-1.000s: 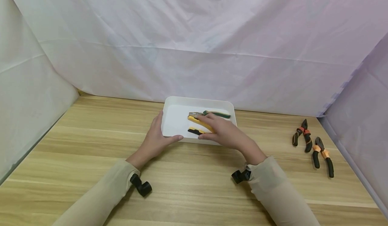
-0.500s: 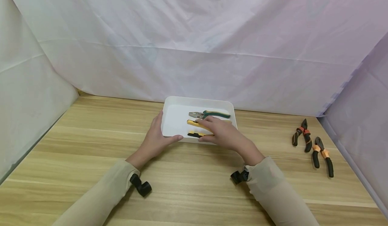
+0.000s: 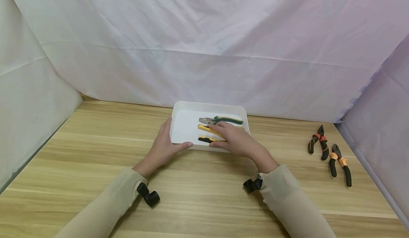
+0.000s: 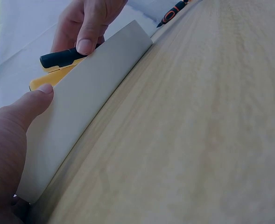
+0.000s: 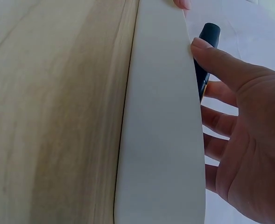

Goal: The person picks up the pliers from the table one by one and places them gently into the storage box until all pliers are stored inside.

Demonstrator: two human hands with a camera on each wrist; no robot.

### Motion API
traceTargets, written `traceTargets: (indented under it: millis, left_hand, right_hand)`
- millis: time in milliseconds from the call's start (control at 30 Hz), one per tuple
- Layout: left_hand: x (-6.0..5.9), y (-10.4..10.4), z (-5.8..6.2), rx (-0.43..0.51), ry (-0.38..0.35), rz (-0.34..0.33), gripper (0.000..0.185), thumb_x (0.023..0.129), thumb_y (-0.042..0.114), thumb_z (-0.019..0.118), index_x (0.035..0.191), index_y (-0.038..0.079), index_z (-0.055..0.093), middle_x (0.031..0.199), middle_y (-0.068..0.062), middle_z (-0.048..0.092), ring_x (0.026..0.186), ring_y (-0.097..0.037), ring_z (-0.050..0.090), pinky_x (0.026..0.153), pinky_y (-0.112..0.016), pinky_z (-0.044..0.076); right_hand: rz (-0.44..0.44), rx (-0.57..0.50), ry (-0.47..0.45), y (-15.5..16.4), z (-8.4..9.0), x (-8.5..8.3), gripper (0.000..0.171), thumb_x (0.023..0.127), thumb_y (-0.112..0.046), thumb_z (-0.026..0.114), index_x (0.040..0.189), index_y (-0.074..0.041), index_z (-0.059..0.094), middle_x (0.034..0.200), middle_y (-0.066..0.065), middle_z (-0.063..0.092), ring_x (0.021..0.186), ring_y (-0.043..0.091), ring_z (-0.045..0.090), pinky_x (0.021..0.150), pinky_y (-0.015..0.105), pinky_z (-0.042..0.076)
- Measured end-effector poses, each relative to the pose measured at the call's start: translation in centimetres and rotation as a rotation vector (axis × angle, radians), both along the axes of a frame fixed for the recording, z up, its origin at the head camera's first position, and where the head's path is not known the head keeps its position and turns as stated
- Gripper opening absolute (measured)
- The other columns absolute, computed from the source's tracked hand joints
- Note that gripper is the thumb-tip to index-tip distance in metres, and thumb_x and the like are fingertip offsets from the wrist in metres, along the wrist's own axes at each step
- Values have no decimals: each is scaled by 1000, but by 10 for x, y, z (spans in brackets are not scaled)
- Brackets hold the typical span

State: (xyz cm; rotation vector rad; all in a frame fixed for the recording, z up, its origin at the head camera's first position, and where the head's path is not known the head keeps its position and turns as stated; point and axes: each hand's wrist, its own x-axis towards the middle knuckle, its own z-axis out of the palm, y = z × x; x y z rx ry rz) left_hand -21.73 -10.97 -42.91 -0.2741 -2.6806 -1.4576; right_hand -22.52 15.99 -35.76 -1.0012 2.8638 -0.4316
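Observation:
A white tray [image 3: 185, 126] sits mid-table. Green-handled pliers [image 3: 228, 120] lie along its far side. My right hand [image 3: 223, 137] reaches into the tray and holds yellow-and-black pliers [image 3: 204, 139], with the thumb on the near handle and the fingers over the far one. In the left wrist view that thumb presses the black handle [image 4: 58, 58] just behind the tray wall [image 4: 90, 107]. My left hand [image 3: 166, 142] grips the tray's near-left corner, its thumb [image 4: 30, 105] on the front rim. The right wrist view shows the tray wall [image 5: 160, 130] and the handle tip [image 5: 207, 37].
Two orange-and-black pliers [image 3: 319, 142] [image 3: 341, 164] lie on the wooden table at the right, near the cloth wall. White cloth closes off the back and both sides. Bare wood spreads in front of the tray.
My right hand has lowered the yellow pliers from a slight tilt down into the tray. The left hand and the tray have not moved.

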Motion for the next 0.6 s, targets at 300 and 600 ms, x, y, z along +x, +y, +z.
traceTargets:
  millis: [300, 600]
  left_hand:
    - [-1, 0, 0, -8, 1, -6, 125, 74, 48, 88, 164, 13, 9, 166, -17, 21, 151, -35, 29, 121, -61, 29]
    - [-1, 1, 1, -6, -6, -10, 123, 75, 51, 87, 164, 16, 10, 167, -15, 20, 151, -33, 29, 121, -60, 31]
  right_hand:
    - [-14, -6, 19, 1, -3, -3, 66, 98, -43, 63, 155, -16, 42, 134, 10, 60, 101, 20, 65, 76, 38, 55]
    - [-2, 10, 36, -1, -5, -3, 63, 97, -42, 65, 152, -18, 47, 128, 8, 62, 95, 18, 64, 69, 31, 52]
